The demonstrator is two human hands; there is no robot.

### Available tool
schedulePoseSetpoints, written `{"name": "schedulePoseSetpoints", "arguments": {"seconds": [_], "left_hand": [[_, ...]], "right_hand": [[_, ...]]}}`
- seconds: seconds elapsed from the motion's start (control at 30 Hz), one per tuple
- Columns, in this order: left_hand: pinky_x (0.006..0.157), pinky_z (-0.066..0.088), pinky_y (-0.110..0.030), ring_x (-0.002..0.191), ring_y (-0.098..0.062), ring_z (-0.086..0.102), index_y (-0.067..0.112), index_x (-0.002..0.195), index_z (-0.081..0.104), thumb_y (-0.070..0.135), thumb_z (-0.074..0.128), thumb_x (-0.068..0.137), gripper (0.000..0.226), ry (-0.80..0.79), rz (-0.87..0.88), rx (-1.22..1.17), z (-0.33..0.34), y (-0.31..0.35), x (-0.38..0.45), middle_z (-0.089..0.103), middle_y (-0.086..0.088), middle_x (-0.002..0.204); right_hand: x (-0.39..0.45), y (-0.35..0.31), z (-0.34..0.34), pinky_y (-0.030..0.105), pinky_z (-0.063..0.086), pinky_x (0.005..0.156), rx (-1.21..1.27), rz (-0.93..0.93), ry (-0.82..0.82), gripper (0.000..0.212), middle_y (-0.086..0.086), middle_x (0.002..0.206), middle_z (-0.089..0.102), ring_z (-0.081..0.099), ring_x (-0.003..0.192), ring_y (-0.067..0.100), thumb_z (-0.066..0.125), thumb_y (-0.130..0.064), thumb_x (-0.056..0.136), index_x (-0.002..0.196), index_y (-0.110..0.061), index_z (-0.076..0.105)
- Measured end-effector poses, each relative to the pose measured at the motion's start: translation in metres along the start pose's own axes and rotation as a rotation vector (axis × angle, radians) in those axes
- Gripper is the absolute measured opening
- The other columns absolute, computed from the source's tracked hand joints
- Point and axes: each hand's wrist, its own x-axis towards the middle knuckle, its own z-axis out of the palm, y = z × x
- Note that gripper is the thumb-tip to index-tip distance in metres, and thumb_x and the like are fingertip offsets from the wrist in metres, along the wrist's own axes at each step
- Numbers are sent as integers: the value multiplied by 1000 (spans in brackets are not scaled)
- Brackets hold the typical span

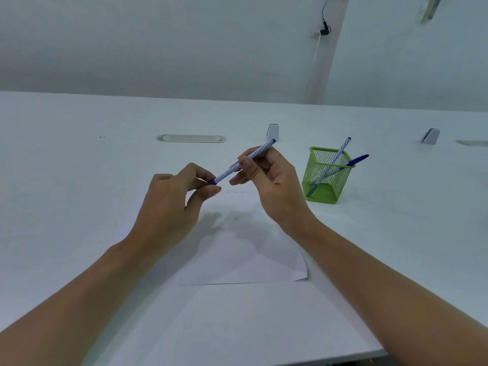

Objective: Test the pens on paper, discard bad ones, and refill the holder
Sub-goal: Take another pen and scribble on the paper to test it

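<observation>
A blue-and-white striped pen (229,170) is held in the air above a white sheet of paper (245,260). My right hand (272,188) grips its barrel between thumb and fingers. My left hand (174,199) pinches the dark blue cap at the pen's lower left end. Faint pen marks show on the paper just beyond my hands. To the right stands a green mesh holder (326,177) with two pens leaning in it: a striped pen (340,149) and a solid blue pen (356,160).
The white desk (79,180) has an oval cable slot (191,138) at the back and two small white clips (272,132) behind the holder. The paper's near right corner curls up. A cable hangs on the wall behind.
</observation>
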Motion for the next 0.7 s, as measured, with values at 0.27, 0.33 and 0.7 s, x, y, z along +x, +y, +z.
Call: {"name": "schedulePoseSetpoints", "arguments": {"seconds": [0.27,0.33,0.7], "left_hand": [[98,38,-20,111,21,47,42,130,56,58,67,87,47,-142,-11,89,-3,1,-3,58,40,112],[91,32,-12,105,29,38,42,129,59,52,71,88,44,-185,20,90,-2,3,-5,50,42,107],[99,32,-24,114,5,48,47,115,71,82,42,86,54,-475,163,145,6,-11,-6,61,36,117]], "right_hand": [[14,-18,-28,37,63,81,-231,-268,281,10,10,105,78,79,83,20,55,-11,109,116,-11,62],[17,-28,-46,32,62,79,-415,-393,417,11,8,105,78,78,83,11,56,-14,109,118,-17,61],[28,-12,-136,34,27,88,-1054,-145,744,29,-1,89,78,61,103,24,61,-46,101,108,-22,76]]}}
